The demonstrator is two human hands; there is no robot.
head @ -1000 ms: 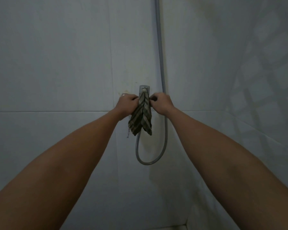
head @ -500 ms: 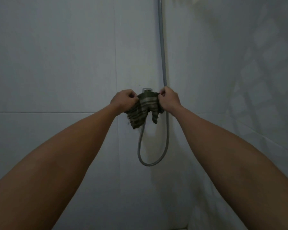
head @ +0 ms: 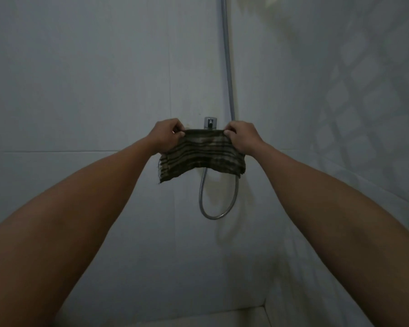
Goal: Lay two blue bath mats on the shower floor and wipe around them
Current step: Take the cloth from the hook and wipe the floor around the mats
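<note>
**Cloth spread between both hands, long axis left-right, in front of the tap**

Left hand (head: 167, 135): fingers curled, thumb and fingertips pinching the top left corner of the striped cloth (head: 202, 153). Arm stretched out, hand raised against the back wall (head: 80, 90).

Cloth: dark, striped, held flat between the two hands. Long axis runs horizontally, hand to hand; top edge taut, lower edge hanging free and sagging upward in the middle, lower left corner drooping lowest. It is held in the air, resting on nothing (I can't tell whether it touches the wall). Stripes run along the long axis.

Behind it: chrome tap (head: 210, 122) just above the middle of the top edge, and the shower hose (head: 229, 90) coming down the wall, passing behind the cloth near the right hand and looping out below it.

Right hand (head: 242, 138): same grip, fingers curled, pinching the top right corner. Both hands are level and about equally far out, so neither is clearly nearer.

Key relation: the cloth sits directly between the fingertips, each hand owning one end of the long axis. My read: it's being opened up for wiping or draped over the tap; either way the next move likely goes along or below that top edge.

No blue bath mats in view; only a sliver of shower floor (head: 222, 319) shows at the bottom edge.
</note>
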